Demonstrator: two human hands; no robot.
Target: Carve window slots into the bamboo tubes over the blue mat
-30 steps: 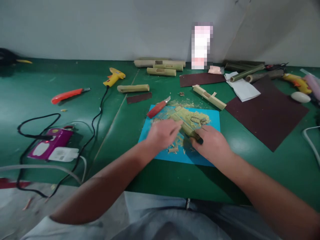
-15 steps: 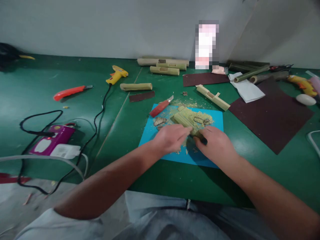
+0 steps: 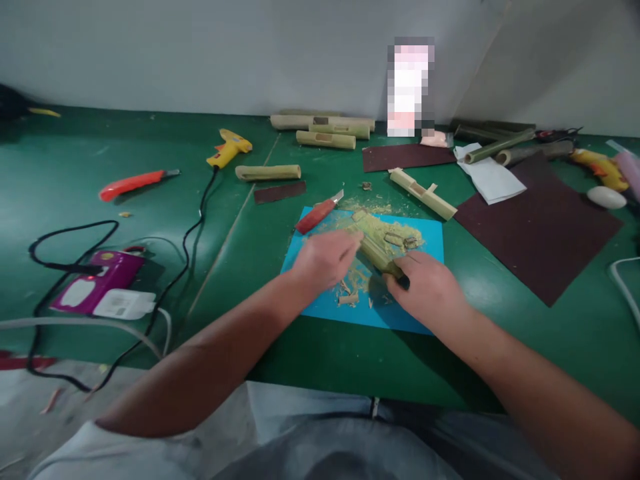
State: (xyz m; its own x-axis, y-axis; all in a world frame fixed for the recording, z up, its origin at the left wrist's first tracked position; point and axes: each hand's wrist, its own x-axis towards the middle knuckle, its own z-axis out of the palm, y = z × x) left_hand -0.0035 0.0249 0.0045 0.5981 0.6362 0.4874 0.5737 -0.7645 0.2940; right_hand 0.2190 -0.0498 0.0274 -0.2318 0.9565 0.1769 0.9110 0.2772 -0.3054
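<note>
A green bamboo tube lies slantwise over a blue sheet dusted with pale shavings. The thumb and fingers of my right hand are closed round its near right end, where a dark hollow opening shows. My left hand is closed with its fingertips pinched at the tube's upper left side; whatever may be between them is hidden. Just beyond that hand rests a red-handled carving knife. Curled chips and a small tubular scrap lie in front of the tube.
Brown sandpaper and a notched bamboo piece lie to the right. Several cut bamboo pieces sit along the wall. On the left are a yellow glue gun, an orange utility knife and a purple power strip with cables.
My left hand has slid up and left along the bamboo tube, uncovering its middle and the scraps below. My right hand keeps its hold on the end.
</note>
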